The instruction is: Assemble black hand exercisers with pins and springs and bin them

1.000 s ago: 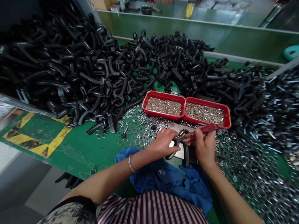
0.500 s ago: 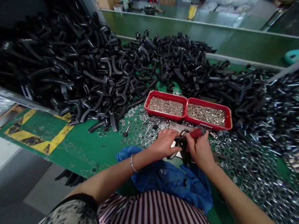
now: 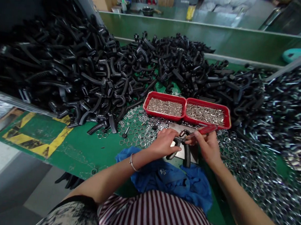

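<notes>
On a small metal plate (image 3: 194, 158) lies a curved black part (image 3: 187, 155), one of its arms pointing toward me. My left hand (image 3: 166, 143) is closed on the left side of this part. A red-handled tool (image 3: 207, 129) is held in my right hand (image 3: 208, 146), its thin end reaching left to the top of the black part. Just beyond the plate stand two red trays, the left one (image 3: 163, 115) with tiny metal pieces and the right one (image 3: 227, 121) with small pins. A blue cloth (image 3: 171, 181) is bunched in front of the plate.
Black plastic parts (image 3: 97, 72) are heaped at the left and back. Loose metal rings (image 3: 139, 127) lie left of the plate, and many more rings (image 3: 261, 180) spread on the right. A pile of shiny metal pieces (image 3: 289, 100) rises at the far right.
My right hand has shifted a little to the right, and the red tool now lies flatter, its handle pointing right. More of the black part shows. The whole view has moved slightly.
</notes>
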`<action>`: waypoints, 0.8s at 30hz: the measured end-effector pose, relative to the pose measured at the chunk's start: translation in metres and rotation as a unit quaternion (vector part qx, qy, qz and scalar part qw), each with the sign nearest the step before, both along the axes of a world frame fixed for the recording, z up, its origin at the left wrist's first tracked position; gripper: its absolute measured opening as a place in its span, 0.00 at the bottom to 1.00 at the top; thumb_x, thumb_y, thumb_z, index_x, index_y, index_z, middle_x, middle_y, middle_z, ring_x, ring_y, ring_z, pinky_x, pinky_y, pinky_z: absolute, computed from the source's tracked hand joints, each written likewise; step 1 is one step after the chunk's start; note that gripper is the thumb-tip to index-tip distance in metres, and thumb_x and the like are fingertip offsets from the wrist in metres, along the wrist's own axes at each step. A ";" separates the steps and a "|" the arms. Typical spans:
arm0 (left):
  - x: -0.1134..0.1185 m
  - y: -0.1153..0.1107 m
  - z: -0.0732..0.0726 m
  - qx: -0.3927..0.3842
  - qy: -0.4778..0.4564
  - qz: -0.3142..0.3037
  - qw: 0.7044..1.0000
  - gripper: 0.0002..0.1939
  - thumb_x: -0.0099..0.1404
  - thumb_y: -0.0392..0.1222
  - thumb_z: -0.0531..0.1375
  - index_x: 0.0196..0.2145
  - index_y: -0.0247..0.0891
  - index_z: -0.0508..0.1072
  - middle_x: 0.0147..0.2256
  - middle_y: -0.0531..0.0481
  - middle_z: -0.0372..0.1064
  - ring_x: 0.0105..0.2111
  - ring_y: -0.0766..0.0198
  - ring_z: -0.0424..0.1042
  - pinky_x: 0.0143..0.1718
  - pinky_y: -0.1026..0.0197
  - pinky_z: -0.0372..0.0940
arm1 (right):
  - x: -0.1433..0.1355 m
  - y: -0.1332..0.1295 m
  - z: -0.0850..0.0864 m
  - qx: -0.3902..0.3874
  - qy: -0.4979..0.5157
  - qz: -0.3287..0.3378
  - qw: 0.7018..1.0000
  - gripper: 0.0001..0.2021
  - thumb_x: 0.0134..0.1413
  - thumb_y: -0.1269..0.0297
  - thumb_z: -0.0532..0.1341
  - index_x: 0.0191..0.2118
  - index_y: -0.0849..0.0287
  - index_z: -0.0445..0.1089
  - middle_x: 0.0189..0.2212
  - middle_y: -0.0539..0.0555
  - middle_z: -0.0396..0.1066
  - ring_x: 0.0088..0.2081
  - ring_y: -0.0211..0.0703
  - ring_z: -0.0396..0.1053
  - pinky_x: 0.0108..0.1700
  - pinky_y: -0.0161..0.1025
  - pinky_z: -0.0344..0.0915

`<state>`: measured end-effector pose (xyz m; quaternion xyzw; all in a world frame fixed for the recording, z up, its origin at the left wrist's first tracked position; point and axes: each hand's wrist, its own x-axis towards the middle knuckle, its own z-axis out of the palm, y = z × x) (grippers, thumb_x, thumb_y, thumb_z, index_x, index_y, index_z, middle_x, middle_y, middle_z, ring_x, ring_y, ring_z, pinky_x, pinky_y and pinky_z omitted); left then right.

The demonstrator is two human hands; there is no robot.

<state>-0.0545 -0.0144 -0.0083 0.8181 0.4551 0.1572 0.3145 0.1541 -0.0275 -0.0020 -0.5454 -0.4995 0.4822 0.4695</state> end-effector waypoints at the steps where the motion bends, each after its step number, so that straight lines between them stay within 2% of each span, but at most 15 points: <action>1: 0.000 0.000 -0.001 -0.001 -0.002 0.001 1.000 0.26 0.60 0.52 0.66 0.53 0.41 0.68 0.55 0.45 0.66 0.55 0.49 0.62 0.58 0.47 0.56 | -0.001 -0.004 -0.003 0.001 -0.007 -0.006 1.000 0.19 0.57 0.47 0.63 0.43 0.50 0.54 0.32 0.52 0.78 0.27 0.48 0.77 0.30 0.44 0.74; 6: 0.000 -0.001 -0.001 -0.002 -0.007 0.003 1.000 0.27 0.60 0.52 0.67 0.53 0.41 0.68 0.55 0.45 0.66 0.55 0.48 0.62 0.58 0.47 0.56 | -0.008 -0.008 -0.003 0.006 -0.015 -0.037 0.999 0.17 0.59 0.48 0.61 0.43 0.50 0.54 0.33 0.54 0.77 0.27 0.51 0.77 0.31 0.47 0.74; 11: 0.000 -0.001 -0.002 -0.001 -0.014 0.004 1.000 0.26 0.59 0.51 0.67 0.52 0.41 0.68 0.54 0.46 0.66 0.55 0.49 0.62 0.58 0.48 0.56 | -0.012 -0.009 0.000 0.021 -0.054 -0.030 0.998 0.16 0.61 0.48 0.59 0.42 0.50 0.54 0.32 0.54 0.77 0.27 0.51 0.76 0.29 0.46 0.71; 14: -0.001 0.000 -0.003 0.001 -0.010 0.000 1.000 0.26 0.60 0.52 0.66 0.52 0.40 0.68 0.55 0.45 0.66 0.55 0.49 0.62 0.58 0.47 0.56 | -0.015 -0.017 0.003 0.055 -0.205 -0.001 0.977 0.15 0.61 0.48 0.58 0.43 0.52 0.56 0.34 0.58 0.77 0.30 0.55 0.77 0.33 0.48 0.71; 17: 0.000 -0.001 -0.002 0.000 -0.004 -0.006 1.000 0.24 0.61 0.51 0.65 0.52 0.42 0.68 0.54 0.45 0.66 0.55 0.49 0.62 0.57 0.47 0.56 | -0.019 -0.017 0.008 0.077 -0.370 0.055 0.924 0.15 0.61 0.48 0.56 0.44 0.54 0.59 0.34 0.61 0.76 0.31 0.60 0.76 0.34 0.51 0.68; 18: 0.000 -0.001 0.000 0.000 -0.001 -0.007 1.000 0.24 0.61 0.51 0.65 0.52 0.41 0.68 0.54 0.45 0.66 0.55 0.49 0.62 0.57 0.47 0.57 | -0.021 -0.015 0.010 0.073 -0.383 0.066 0.919 0.15 0.62 0.49 0.55 0.44 0.55 0.58 0.32 0.60 0.75 0.30 0.60 0.75 0.33 0.50 0.68; 21: 0.004 -0.002 0.007 0.002 0.024 -0.004 1.000 0.25 0.61 0.51 0.65 0.52 0.38 0.68 0.53 0.43 0.66 0.54 0.48 0.62 0.56 0.46 0.57 | -0.026 -0.008 0.016 0.055 -0.363 0.073 0.927 0.15 0.63 0.49 0.54 0.44 0.55 0.56 0.26 0.57 0.73 0.28 0.57 0.74 0.30 0.47 0.67; 24: 0.008 -0.004 0.012 0.001 0.050 0.002 0.999 0.24 0.61 0.48 0.65 0.51 0.36 0.69 0.53 0.41 0.66 0.54 0.47 0.63 0.55 0.46 0.58 | -0.028 -0.008 0.031 0.062 -0.345 0.096 0.932 0.13 0.64 0.50 0.53 0.44 0.54 0.57 0.24 0.55 0.72 0.25 0.54 0.73 0.28 0.46 0.66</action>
